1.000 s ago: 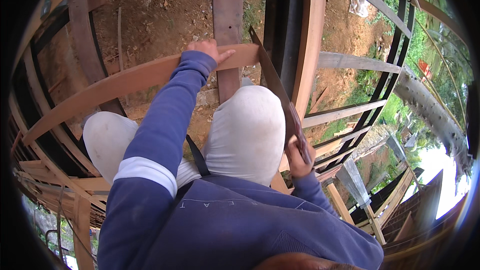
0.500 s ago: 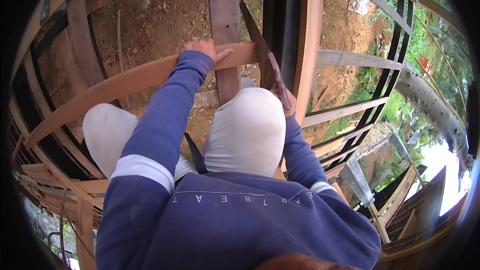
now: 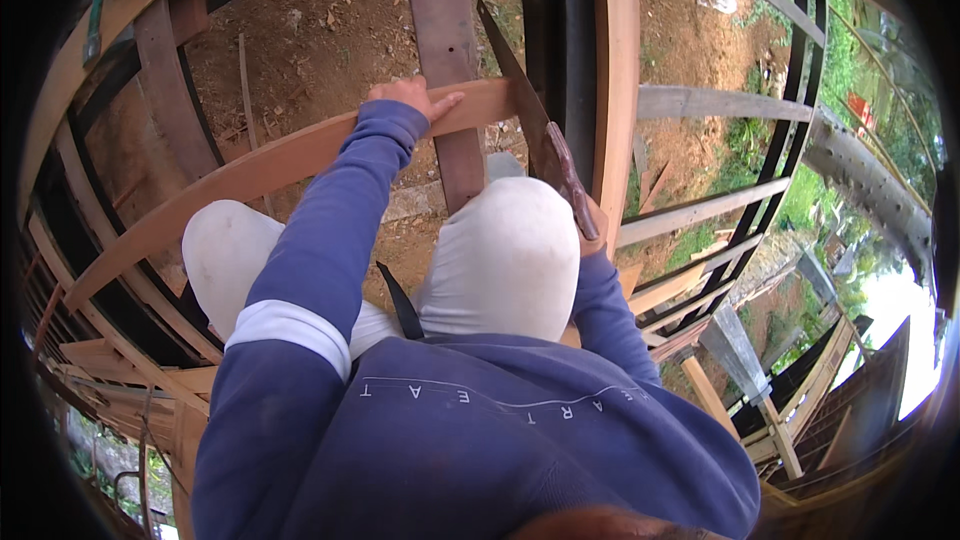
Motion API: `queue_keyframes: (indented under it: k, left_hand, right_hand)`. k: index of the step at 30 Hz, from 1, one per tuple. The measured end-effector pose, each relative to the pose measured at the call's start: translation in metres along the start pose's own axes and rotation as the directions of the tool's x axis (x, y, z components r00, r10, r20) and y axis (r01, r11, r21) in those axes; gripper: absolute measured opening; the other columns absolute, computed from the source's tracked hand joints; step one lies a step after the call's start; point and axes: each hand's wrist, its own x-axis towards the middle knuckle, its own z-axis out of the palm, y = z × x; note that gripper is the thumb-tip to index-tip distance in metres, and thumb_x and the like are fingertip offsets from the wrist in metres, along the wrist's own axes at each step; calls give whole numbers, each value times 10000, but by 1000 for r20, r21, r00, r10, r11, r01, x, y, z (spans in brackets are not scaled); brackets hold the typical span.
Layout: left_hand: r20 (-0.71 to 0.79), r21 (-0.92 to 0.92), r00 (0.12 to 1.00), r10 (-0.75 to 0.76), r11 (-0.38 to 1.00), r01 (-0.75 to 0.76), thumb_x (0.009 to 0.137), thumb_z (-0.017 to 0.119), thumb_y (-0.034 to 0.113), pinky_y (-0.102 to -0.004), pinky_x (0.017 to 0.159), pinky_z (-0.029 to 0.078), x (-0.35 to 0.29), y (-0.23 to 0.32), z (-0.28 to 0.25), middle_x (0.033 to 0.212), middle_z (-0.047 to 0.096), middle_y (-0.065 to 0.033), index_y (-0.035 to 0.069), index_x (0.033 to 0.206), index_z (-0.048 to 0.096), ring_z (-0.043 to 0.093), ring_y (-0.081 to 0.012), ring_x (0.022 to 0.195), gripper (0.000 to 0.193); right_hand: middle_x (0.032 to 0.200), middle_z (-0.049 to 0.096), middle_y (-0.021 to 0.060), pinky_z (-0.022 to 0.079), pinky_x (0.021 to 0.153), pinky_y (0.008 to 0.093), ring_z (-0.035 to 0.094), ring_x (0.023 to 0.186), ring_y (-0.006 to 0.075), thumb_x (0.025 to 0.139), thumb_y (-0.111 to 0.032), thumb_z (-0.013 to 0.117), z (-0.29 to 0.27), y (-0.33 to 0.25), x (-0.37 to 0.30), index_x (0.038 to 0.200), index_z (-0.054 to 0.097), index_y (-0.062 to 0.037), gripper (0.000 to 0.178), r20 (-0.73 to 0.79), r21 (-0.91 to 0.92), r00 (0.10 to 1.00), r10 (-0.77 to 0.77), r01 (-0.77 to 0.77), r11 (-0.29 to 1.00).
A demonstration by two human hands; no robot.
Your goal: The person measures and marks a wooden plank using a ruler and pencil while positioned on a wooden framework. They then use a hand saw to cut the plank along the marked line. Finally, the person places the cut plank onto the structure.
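My left hand (image 3: 408, 97) presses down on a long reddish-brown wooden board (image 3: 270, 160), fingers curled over its far edge and thumb stretched along it. The board runs from the lower left to the right and crosses over a darker plank (image 3: 440, 15). A handsaw (image 3: 513, 68) stands at a slant against the board's right end, its blade pointing away from me. My right hand (image 3: 592, 225), beside my right knee, is closed round the saw's brown handle; the handle and knee hide part of the fingers.
A thick upright-looking timber beam (image 3: 618, 60) and a black beam (image 3: 565, 50) run just right of the saw. Several slats form an open frame on both sides, with bare soil (image 3: 310, 40) below. A spotted trunk (image 3: 865, 165) lies beyond at right.
The saw and my right hand have drawn back a little toward me and to the right. My left hand stays in place on the board.
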Motion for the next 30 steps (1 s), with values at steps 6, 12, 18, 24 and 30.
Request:
queue_keyframes:
  k: [6,12,18,24,30]
  left_hand:
    - [-117,34,993,37,999,-33,849,398,824,-431,931,522,8,-4,13,1098,718,-154,71,1183,663,688,-305,1053,865]
    - [-72,6,997,25,1000,-24,842,399,830,-434,917,528,1,-2,7,1033,732,-160,76,1151,676,700,-316,1014,861]
    - [-88,26,996,6,1000,-4,844,397,829,-433,925,524,2,-3,7,1057,726,-164,79,1148,679,696,-324,1017,858]
    - [-68,31,996,60,998,-58,850,398,821,-433,939,516,1,3,11,1076,722,-155,73,1151,675,692,-321,1029,853]
    - [-115,38,993,21,999,-17,852,399,820,-438,940,514,9,-7,9,1089,719,-143,68,1165,667,691,-314,1034,858]
  right_hand:
    - [1131,645,148,476,901,311,610,1038,189,921,-63,607,8,-6,10,1228,589,45,326,-28,114,980,-195,197,974]
    - [737,624,82,466,619,298,561,673,109,891,-89,643,3,-13,-2,1017,650,36,177,-136,-8,990,-49,48,999]
    - [841,677,114,510,714,275,627,806,103,873,21,576,-47,-35,-128,1166,651,75,307,-63,-150,974,218,-225,963]
    - [794,619,40,470,663,271,565,738,95,917,-93,619,5,-33,39,1026,656,13,156,-28,-17,999,21,-22,1000]
    - [947,699,123,500,697,255,612,732,98,890,7,535,-56,-69,-107,1355,572,31,466,20,-129,995,102,-99,987]
